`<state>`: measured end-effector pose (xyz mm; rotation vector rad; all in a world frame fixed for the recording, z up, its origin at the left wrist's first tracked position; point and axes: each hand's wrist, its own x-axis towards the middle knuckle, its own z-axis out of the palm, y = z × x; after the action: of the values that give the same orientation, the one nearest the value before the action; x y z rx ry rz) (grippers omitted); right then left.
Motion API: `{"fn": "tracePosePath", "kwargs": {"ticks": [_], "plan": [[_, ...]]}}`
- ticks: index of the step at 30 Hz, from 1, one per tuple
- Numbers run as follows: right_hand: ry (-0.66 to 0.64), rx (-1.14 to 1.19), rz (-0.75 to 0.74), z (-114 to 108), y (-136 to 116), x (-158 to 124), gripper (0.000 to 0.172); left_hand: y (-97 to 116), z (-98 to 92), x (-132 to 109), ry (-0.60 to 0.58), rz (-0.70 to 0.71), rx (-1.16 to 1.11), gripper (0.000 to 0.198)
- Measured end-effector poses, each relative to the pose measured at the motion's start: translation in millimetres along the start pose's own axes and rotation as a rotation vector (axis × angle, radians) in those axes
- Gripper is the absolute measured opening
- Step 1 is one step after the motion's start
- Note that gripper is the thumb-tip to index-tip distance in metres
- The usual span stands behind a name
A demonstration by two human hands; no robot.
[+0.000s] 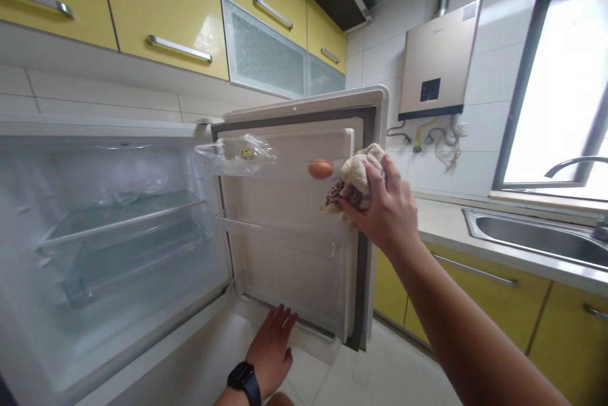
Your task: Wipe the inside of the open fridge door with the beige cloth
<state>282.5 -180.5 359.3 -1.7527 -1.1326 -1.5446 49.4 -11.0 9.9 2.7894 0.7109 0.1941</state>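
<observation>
My right hand (pixel 392 206) is closed around a bunched cloth (pixel 358 175), cream with a brown pattern. It presses the cloth to the upper door bin near the outer edge of the open fridge door (pixel 280 197). Just left of the cloth, an egg (pixel 321 169) sits in that bin. A clear plastic bag (pixel 244 151) lies at the bin's hinge end. Lower down, my left hand (pixel 272 346), with a black watch (pixel 244 382) on its wrist, has its fingers stretched out by the bottom door bin; whether it touches the bin is unclear.
Left of the door, the fridge interior has a glass shelf (pixel 128 216) with a plastic bag on it and a clear drawer below. Yellow cabinets (pixel 166 7) hang overhead. To the right are a counter (pixel 441 219), a steel sink (pixel 536 238) and a wall-mounted water heater (pixel 439 54).
</observation>
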Motion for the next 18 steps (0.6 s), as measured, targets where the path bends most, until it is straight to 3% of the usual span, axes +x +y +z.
{"fn": "tracePosePath", "kwargs": {"ticks": [2, 8, 12, 14, 18], "plan": [[-0.039, -0.039, 0.021, -1, -2, -1, 0.099, -6, 9.1, -2, 0.030, 0.014, -0.008, 0.085], [-0.002, 0.094, -0.026, -13, 18, 30, 0.078, -12, 25.3, 0, 0.045, 0.011, 0.021, 0.086], [0.090, 0.133, -0.051, -22, 20, 70, 0.080, 5, 10.6, -9, -0.004, -0.029, 0.019, 0.091], [0.073, 0.127, -0.082, -25, 16, 85, 0.078, 16, 0.7, -14, -0.039, -0.075, 0.004, 0.095], [0.011, 0.111, -0.120, -32, 7, 85, 0.072, 17, 6.0, -17, -0.062, -0.116, 0.002, 0.095]]}}
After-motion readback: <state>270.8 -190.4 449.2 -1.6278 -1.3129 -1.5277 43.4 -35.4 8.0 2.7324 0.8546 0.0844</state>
